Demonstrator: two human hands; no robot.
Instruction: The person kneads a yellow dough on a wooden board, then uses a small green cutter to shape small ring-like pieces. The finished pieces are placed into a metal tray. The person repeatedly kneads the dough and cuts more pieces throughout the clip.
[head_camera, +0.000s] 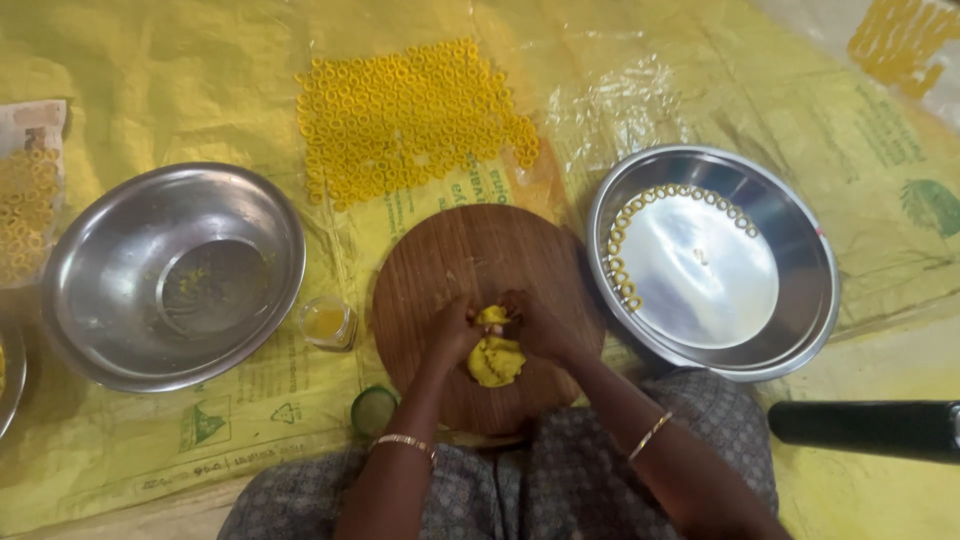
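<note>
A lump of yellow dough (494, 361) rests on the round wooden board (470, 255) in front of me. My left hand (453, 334) grips its left side and my right hand (537, 325) pinches its top between the fingers. Both wrists wear thin bangles. The lower part of the dough shows between the two hands.
A steel bowl (110, 330) sits at left, and a steel plate (800, 240) with a curved row of yellow dough rings at right. Many yellow rings (410, 115) lie spread on the yellow plastic sheet behind the board. A small oil cup (326, 322) and a green lid (372, 408) stand beside the board; a black handle (865, 428) lies at lower right.
</note>
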